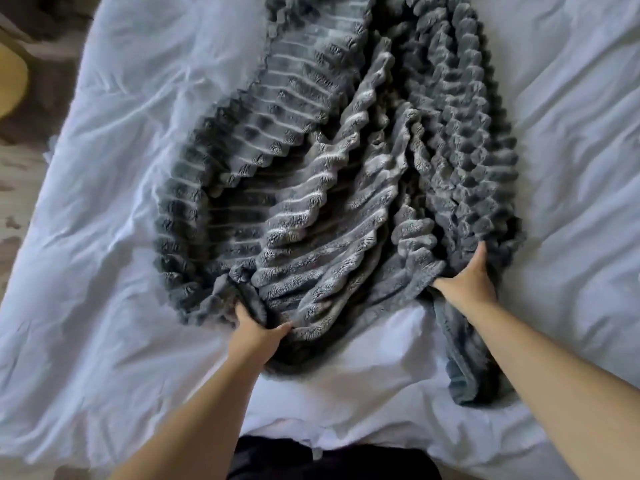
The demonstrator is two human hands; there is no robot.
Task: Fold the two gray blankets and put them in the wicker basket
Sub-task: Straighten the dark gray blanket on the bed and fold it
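Gray blanket (311, 174): bunched on white bedsheet (104, 174), long axis near to far.
Left hand (258, 330): grips its near edge, left.
Right hand (467, 282): grips near edge, right, slightly farther; hands apart.

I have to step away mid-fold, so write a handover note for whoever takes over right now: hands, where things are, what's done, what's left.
Left hand: grips the near edge of the blanket, fingers buried in the pile.
Right hand: grips the same edge further right.
Blanket: bunched lengthwise on the bed, not yet folded. I cannot tell whether the heap holds one blanket or both.
Basket: out of view.
Done: nothing finished.
Left: spread and fold each blanket, then put both in the basket.
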